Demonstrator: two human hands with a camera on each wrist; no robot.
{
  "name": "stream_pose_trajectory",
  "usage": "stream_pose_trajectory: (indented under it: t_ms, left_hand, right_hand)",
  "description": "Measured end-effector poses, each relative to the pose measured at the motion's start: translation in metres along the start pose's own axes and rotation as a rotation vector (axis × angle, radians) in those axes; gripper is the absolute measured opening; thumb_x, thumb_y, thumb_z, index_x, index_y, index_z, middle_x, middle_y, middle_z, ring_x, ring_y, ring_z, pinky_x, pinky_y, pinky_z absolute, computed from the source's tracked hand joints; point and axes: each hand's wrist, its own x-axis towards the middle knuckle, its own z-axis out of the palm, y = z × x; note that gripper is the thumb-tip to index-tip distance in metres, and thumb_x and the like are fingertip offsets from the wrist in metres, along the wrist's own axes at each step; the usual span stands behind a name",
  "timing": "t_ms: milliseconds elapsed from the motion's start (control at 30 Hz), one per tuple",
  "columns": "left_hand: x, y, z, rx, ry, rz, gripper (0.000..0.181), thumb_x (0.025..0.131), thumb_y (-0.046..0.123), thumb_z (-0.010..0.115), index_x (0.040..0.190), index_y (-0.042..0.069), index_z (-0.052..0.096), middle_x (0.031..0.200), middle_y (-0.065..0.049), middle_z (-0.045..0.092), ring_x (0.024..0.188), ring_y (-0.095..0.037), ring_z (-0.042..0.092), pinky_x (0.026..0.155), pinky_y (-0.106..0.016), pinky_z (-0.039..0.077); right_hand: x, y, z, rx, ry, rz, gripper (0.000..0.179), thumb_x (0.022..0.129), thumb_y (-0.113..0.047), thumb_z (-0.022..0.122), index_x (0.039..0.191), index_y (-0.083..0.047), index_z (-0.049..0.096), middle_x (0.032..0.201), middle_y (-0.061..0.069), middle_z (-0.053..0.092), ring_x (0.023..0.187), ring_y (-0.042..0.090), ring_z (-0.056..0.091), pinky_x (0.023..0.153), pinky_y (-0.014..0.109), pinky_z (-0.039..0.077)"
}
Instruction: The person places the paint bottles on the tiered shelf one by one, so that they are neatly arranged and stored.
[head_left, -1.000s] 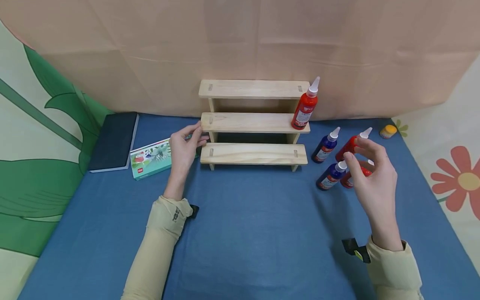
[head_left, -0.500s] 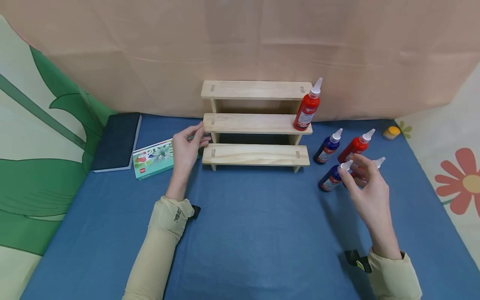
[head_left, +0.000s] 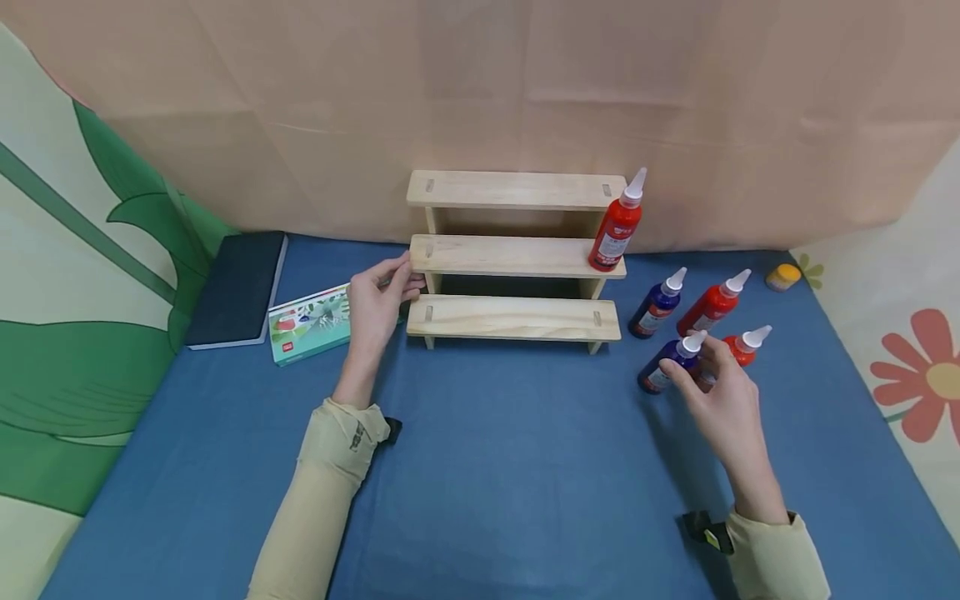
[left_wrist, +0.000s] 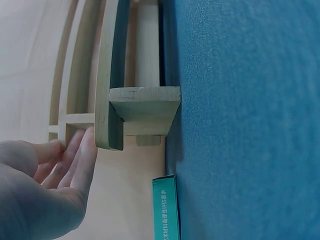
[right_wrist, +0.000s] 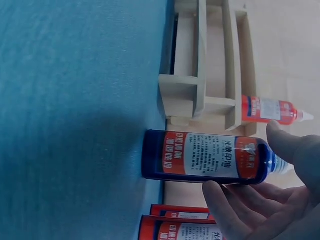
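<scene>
My left hand (head_left: 375,304) pinches the left end of a three-tier wooden shelf (head_left: 517,254) at its middle board, thumb at the board's edge and fingers underneath. Around a blue bottle (right_wrist: 210,156) with a white pointed cap, my right hand (head_left: 723,404) has its thumb on one side and fingers on the other. This bottle stands upright on the table, nearest me among the bottles. Behind it stands a second blue bottle (head_left: 655,308). Two red bottles, one farther back (head_left: 708,308) and one partly hidden by my right hand (head_left: 742,348), stand to its right.
Another red bottle (head_left: 617,233) stands at the right end of the middle board. Left of the shelf lie a green box (head_left: 307,325), partly behind my left hand, and a dark blue notebook (head_left: 236,287). A yellow-capped jar (head_left: 783,277) is at the back right.
My right hand has come down and left from above the red bottles to the front blue bottle, its fingers now around it. My left hand stays at the shelf. The head view has shifted slightly.
</scene>
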Motion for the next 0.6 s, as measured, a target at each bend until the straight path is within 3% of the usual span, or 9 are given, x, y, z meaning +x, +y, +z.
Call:
stream_pose_trajectory:
  t_ms: [500,533,600]
  left_hand:
    - [0.0002,0.0007,0.0002,-0.002,0.003,-0.009,0.029,0.108,0.006,0.066,0.132,-0.009,0.071,0.119,-0.028,0.074,0.083,-0.009,0.077,0.079,-0.028,0.068]
    - [0.0004,0.0008,0.0002,-0.001,0.003,-0.009,0.028,0.108,0.006,0.065,0.131,-0.009,0.071,0.12,-0.028,0.074,0.083,-0.009,0.077,0.079,-0.028,0.068]
    - [0.0007,0.0005,-0.0001,-0.002,0.003,-0.01,0.028,0.108,0.006,0.065,0.131,-0.009,0.071,0.12,-0.028,0.074,0.083,-0.009,0.077,0.08,-0.028,0.068]
  right_hand:
    - [0.0023,0.0058,0.0033,-0.002,0.005,0.027,0.062,0.105,-0.025,0.074,0.15,0.01,0.049,0.141,0.036,0.059,0.124,0.055,0.06,0.104,0.069,0.054]
    - [0.0025,0.0059,0.0036,-0.004,0.006,0.029,0.062,0.105,-0.026,0.074,0.149,0.01,0.05,0.14,0.036,0.059,0.123,0.054,0.061,0.104,0.067,0.054]
    - [0.0029,0.0062,0.004,0.0,0.008,0.034,0.061,0.104,-0.026,0.074,0.148,0.009,0.051,0.139,0.035,0.061,0.122,0.053,0.063,0.102,0.048,0.062]
